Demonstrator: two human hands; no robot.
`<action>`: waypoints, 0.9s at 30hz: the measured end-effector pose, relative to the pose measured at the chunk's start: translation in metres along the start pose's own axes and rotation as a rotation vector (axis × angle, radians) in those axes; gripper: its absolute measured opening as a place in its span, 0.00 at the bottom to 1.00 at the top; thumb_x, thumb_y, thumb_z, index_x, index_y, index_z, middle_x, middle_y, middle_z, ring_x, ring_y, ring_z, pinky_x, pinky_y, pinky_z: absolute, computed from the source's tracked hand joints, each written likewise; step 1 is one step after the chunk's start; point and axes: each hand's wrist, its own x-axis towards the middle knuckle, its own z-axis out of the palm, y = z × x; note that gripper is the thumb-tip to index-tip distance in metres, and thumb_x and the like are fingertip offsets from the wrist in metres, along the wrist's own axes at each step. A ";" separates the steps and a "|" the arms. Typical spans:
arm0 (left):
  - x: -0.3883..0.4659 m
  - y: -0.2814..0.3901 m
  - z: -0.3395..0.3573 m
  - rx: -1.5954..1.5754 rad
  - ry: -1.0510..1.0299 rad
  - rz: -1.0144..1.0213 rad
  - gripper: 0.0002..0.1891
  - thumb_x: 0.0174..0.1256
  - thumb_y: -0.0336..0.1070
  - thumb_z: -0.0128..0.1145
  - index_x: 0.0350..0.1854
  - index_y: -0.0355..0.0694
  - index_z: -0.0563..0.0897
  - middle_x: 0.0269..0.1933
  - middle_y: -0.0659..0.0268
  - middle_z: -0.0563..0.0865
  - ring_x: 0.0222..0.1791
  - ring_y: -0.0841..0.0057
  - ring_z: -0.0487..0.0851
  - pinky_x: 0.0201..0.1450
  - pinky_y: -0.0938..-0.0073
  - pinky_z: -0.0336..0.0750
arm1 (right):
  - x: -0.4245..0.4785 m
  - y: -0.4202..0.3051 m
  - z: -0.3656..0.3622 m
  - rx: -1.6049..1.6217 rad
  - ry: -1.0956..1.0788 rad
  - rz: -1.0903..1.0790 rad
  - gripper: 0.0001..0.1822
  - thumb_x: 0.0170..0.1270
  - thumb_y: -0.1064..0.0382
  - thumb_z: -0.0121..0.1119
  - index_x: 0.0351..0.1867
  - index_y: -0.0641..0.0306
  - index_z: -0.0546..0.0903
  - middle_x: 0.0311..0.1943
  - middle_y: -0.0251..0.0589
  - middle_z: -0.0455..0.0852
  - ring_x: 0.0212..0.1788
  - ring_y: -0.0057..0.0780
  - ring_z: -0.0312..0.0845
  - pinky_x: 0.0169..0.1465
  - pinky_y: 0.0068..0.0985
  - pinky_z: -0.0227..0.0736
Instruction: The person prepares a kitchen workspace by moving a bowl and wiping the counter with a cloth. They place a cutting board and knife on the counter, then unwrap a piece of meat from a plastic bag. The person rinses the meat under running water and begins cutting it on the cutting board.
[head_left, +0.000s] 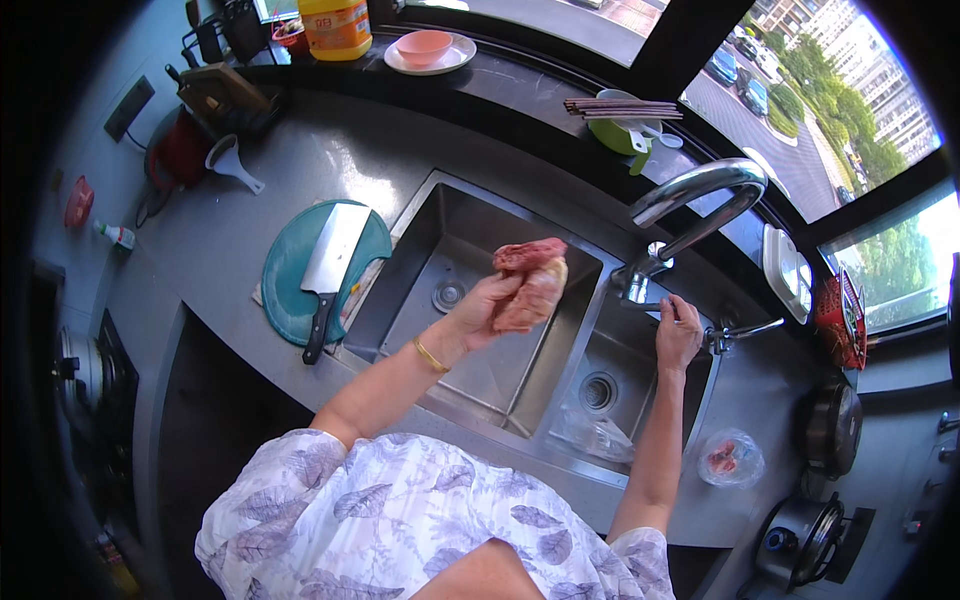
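Observation:
My left hand grips a piece of raw meat, red on one side and pale with fat on the other. It is held up above the larger basin of a stainless steel double sink. At the smaller basin, the fingers of my right hand are closed on the end of the lever of the chrome faucet. No stream of water shows under the spout. Left of the sink, a cleaver lies across a round green cutting board.
A clear plastic bag lies in the smaller basin. Right of it, another bag with meat sits on the counter. A small second tap juts beside the sink. A pink bowl and chopsticks rest on the windowsill.

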 end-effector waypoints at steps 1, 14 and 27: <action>0.001 -0.002 0.008 0.175 0.126 0.097 0.14 0.69 0.39 0.50 0.52 0.38 0.76 0.46 0.65 0.82 0.43 0.76 0.83 0.49 0.70 0.78 | 0.000 0.000 0.000 -0.005 -0.006 0.008 0.09 0.55 0.61 0.65 0.36 0.61 0.85 0.34 0.42 0.85 0.35 0.39 0.81 0.39 0.31 0.73; -0.075 -0.011 0.007 0.899 0.605 0.349 0.13 0.57 0.30 0.62 0.44 0.35 0.76 0.37 0.66 0.82 0.35 0.82 0.80 0.38 0.78 0.76 | -0.002 -0.005 -0.006 -0.481 -0.039 -0.150 0.13 0.58 0.59 0.61 0.45 0.55 0.83 0.39 0.42 0.85 0.38 0.41 0.81 0.40 0.41 0.70; -0.194 0.016 0.004 2.180 0.101 1.173 0.19 0.52 0.28 0.62 0.48 0.36 0.75 0.47 0.55 0.82 0.44 0.62 0.84 0.45 0.67 0.79 | -0.146 -0.215 0.016 1.108 -1.270 0.728 0.23 0.68 0.46 0.50 0.48 0.66 0.77 0.36 0.44 0.85 0.36 0.28 0.83 0.41 0.24 0.75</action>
